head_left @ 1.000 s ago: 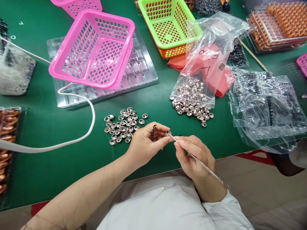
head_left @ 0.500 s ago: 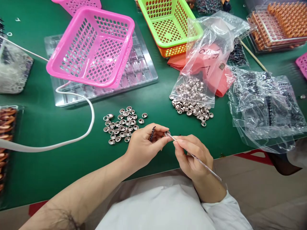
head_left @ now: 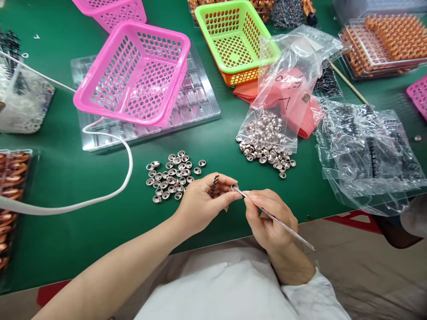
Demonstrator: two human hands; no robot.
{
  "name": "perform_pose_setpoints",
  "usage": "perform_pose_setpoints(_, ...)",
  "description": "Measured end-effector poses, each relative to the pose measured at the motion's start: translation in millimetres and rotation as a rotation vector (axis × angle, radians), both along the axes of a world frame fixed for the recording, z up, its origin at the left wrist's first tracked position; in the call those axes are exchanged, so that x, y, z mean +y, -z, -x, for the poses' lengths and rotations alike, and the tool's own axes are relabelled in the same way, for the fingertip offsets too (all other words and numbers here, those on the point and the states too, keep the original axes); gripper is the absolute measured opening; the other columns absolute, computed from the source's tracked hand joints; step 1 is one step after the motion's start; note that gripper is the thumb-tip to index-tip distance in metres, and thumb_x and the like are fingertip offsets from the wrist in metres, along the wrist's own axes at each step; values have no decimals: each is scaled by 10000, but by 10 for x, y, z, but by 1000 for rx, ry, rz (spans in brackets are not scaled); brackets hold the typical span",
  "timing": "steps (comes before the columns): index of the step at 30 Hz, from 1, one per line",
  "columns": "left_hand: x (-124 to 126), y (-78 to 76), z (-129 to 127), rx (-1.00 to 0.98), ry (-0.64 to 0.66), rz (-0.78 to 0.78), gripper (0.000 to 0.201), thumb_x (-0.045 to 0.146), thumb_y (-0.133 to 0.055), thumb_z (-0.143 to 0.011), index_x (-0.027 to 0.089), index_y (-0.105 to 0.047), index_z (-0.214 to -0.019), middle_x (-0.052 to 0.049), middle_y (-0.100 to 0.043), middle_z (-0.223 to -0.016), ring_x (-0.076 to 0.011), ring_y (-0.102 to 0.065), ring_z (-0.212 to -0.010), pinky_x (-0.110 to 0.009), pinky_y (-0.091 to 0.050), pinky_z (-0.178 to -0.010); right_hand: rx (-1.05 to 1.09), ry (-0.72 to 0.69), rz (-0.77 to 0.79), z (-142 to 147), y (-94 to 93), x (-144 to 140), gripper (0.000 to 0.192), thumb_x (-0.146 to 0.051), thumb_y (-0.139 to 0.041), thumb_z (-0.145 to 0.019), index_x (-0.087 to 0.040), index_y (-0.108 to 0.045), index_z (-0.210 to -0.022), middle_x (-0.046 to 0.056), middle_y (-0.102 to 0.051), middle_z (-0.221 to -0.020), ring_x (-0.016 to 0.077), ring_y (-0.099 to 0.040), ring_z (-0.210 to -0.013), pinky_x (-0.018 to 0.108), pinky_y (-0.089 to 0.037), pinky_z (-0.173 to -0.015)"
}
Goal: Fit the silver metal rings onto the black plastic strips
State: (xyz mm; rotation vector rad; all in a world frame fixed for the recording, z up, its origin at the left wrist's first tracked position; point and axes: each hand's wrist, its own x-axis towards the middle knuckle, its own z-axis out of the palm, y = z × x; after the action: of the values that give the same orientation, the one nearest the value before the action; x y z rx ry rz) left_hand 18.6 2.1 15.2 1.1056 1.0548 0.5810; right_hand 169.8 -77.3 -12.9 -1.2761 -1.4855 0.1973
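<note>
Between the thumb and forefinger of my left hand is a small silver metal cup-shaped ring. A short black twisted strip is also tucked in that hand, its end sticking up. My right hand is closed in a pen grip on a thin rod-like tool, whose tip touches the ring. What the tip does inside the ring is too small to make out. Left of my hands lie several loose metal rings. A larger pile of them spills from a clear plastic bag beyond my right hand.
A pink basket rests on a silver moulded tray. Farther back stand green and orange baskets. Plastic bags of black parts lie at right, copper-coloured parts at left. A white cord curves across the green table.
The tool's tip remains at the ring, and its rear end has swung slightly right and away from my left hand. The whole view has shifted a little; both grips look the same.
</note>
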Motion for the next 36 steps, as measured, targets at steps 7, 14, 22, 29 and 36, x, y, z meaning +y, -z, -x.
perform_pose_setpoints(7,0,4,13,-42,17,107,251,250,-825,-728,129,-720,-921,-8,-717,-714,-88,-623,-518,-199,-549,-511,60,25,-28,-7,30,-35,402,30,-702,-799,-183,-628,-1132,74,-759,-953,182,-742,-808,328,-636,-635)
perform_pose_setpoints(14,-1,24,5,-26,19,89,251,255,-824,-727,134,-732,-927,-12,-724,-715,-91,-617,-532,-197,-550,-509,54,14,-16,-9,26,-19,374,14,-698,-808,-188,-633,-1116,62,-758,-916,183,-742,-785,326,-634,-618)
perform_pose_setpoints(22,-30,56,7,-1,22,51,252,266,-813,-738,137,-741,-943,-35,-739,-757,-111,-644,-591,-193,-552,-515,52,5,0,-2,9,-9,355,20,-691,-806,-179,-636,-1095,69,-755,-900,180,-738,-766,315,-626,-604)
perform_pose_setpoints(29,-35,63,19,3,28,49,254,276,-813,-746,146,-745,-954,-32,-740,-766,-112,-643,-594,-196,-548,-518,49,16,4,-11,36,-15,362,-1,-696,-814,-205,-636,-1107,54,-761,-908,180,-744,-769,317,-628,-609)
perform_pose_setpoints(36,-28,44,15,24,40,33,263,292,-802,-754,139,-744,-959,-44,-749,-777,-121,-648,-589,-210,-546,-519,45,16,16,-8,20,-19,348,-8,-691,-822,-199,-631,-1107,57,-763,-914,181,-748,-784,309,-631,-616)
